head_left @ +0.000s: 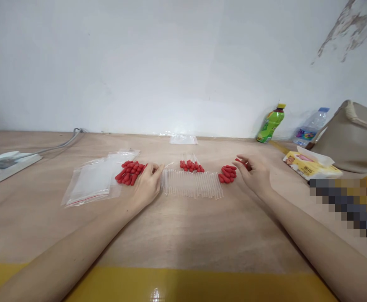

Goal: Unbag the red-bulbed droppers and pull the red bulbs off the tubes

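Note:
My left hand (150,181) pinches a thin clear glass tube (170,163) whose end points up and right. Just left of it lies a pile of red rubber bulbs (129,172). My right hand (250,170) holds a small red bulb (240,161) between thumb and fingers. A smaller pile of red bulbs (227,174) lies just left of my right hand. Between the hands, a row of clear tubes (192,184) lies side by side. Behind the row, several tubes fitted with red bulbs (191,166) lie with their bulbs toward me.
Clear zip bags (92,182) lie at the left, another bag (183,139) by the wall. A power strip (22,159) with cables is far left. A green bottle (270,124), a clear bottle (311,127), a tissue pack (312,165) and a grey-brown bag (348,138) stand right.

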`<state>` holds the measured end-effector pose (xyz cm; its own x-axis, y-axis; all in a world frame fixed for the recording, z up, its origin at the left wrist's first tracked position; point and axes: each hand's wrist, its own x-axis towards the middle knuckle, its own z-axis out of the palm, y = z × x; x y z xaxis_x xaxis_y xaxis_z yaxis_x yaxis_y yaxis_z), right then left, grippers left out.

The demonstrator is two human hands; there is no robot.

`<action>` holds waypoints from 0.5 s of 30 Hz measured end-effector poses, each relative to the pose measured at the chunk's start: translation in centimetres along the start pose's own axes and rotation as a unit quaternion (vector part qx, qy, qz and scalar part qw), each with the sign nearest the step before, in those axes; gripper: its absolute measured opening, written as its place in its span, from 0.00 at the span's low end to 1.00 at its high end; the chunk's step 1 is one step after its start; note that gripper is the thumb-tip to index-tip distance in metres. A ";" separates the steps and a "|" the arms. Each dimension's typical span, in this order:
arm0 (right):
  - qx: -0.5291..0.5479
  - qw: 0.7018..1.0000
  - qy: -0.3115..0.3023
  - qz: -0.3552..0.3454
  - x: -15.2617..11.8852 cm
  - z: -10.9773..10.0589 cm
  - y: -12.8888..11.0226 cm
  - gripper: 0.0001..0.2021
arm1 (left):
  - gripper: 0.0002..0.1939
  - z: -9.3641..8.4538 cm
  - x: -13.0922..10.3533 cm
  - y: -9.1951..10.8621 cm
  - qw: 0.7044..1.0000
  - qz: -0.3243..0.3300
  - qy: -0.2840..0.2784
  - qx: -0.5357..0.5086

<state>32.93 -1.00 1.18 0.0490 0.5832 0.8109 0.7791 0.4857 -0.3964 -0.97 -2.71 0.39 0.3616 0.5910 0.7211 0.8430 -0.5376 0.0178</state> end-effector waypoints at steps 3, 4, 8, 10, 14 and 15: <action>0.028 0.990 0.033 0.133 0.4 0.2 2.0 0.14 | 0.15 0.4 0.1 0.1 1.000 0.006 0.009 -0.011; 0.036 0.985 0.034 0.166 0.4 0.3 2.5 0.14 | 0.14 0.5 0.2 0.1 0.999 0.017 0.020 -0.019; 0.075 0.964 -0.006 0.256 0.2 0.7 3.7 0.14 | 0.11 0.7 0.4 0.5 0.996 0.070 0.046 -0.027; 0.107 0.952 -0.029 0.286 0.1 0.9 3.9 0.15 | 0.11 0.6 0.4 0.7 0.995 0.088 0.037 -0.023; 0.137 0.942 -0.041 0.305 0.1 1.6 4.8 0.18 | 0.12 0.6 0.1 1.3 0.993 0.106 -0.002 -0.047; 0.141 0.940 -0.041 0.307 0.1 1.8 5.1 0.18 | 0.12 0.5 0.1 1.4 0.992 0.107 -0.017 -0.058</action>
<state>35.78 2.73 -1.49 0.3775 0.8528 0.3610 0.4233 0.1878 -0.8863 0.44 -3.15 0.11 0.5432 0.4743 0.6928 0.6946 -0.7174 -0.0535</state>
